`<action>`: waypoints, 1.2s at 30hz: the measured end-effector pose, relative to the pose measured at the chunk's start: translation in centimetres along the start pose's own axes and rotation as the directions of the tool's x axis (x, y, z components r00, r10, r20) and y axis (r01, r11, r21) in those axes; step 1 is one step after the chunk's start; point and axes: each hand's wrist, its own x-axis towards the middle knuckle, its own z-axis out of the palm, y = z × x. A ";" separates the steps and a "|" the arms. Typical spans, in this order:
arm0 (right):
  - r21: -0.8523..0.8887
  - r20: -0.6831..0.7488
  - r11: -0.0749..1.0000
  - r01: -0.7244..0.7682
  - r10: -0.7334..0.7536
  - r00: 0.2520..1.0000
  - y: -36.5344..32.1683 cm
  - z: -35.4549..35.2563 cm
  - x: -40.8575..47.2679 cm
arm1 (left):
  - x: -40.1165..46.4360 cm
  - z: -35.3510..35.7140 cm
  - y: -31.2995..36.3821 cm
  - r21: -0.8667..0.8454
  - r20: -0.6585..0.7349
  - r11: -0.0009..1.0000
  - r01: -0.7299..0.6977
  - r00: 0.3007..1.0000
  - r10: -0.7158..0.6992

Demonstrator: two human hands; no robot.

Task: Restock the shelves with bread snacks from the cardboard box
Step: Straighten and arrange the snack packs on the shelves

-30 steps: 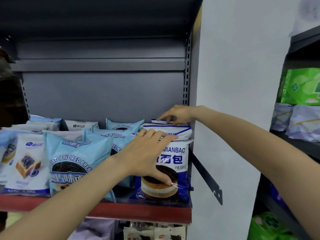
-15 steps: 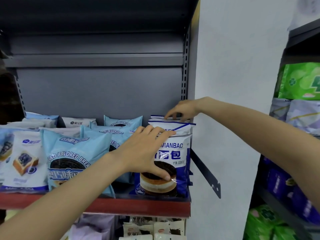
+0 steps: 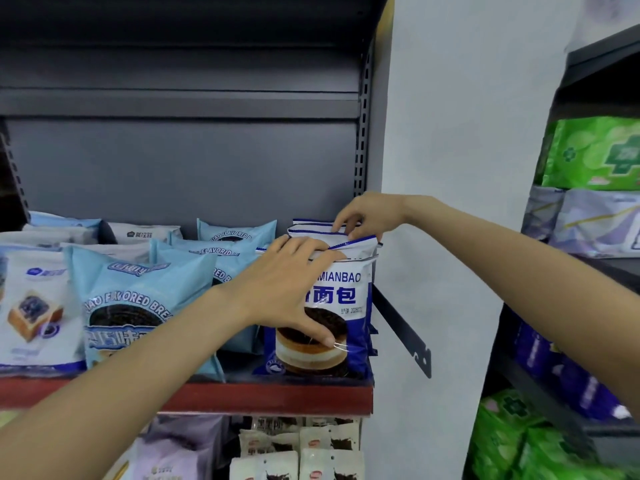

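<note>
A blue-and-white bread bag [image 3: 341,306] printed MIANBAO stands upright at the right end of the red-edged shelf [image 3: 270,396]. My left hand [image 3: 287,289] grips it from the front, fingers over its top seam and thumb on the cake picture. Behind it stand more bags of the same kind; my right hand [image 3: 367,214] pinches the top edge of one of them [image 3: 311,230]. The cardboard box is out of view.
Light blue flavored-bread bags [image 3: 135,303] and blueberry toast bags [image 3: 34,306] fill the shelf to the left. A white wall [image 3: 450,237] and a metal bracket [image 3: 405,330] stand right of the shelf. Green and purple packs [image 3: 588,154] fill a rack at far right. Small packets [image 3: 298,448] lie below.
My right hand has shifted from reaching behind the stack to pinching the top edge of a rear bag. The front bag stands straighter. My left hand keeps its grip.
</note>
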 end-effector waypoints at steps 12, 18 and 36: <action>-0.021 -0.048 0.999 -0.029 0.028 0.998 -0.6 1.1 -0.1 | 0.0 -0.7 0.4 0.084 0.049 0.996 -0.036 0.998 0.032; 0.558 -0.390 0.829 0.021 0.240 0.889 -2.4 2.1 -7.7 | 0.9 -0.1 1.4 0.146 -0.047 0.989 -0.032 0.998 0.039; 0.806 -0.505 0.513 0.296 0.335 0.796 -10.5 16.0 -11.3 | -3.9 7.4 5.2 -0.970 -0.183 0.231 -0.070 0.839 -0.513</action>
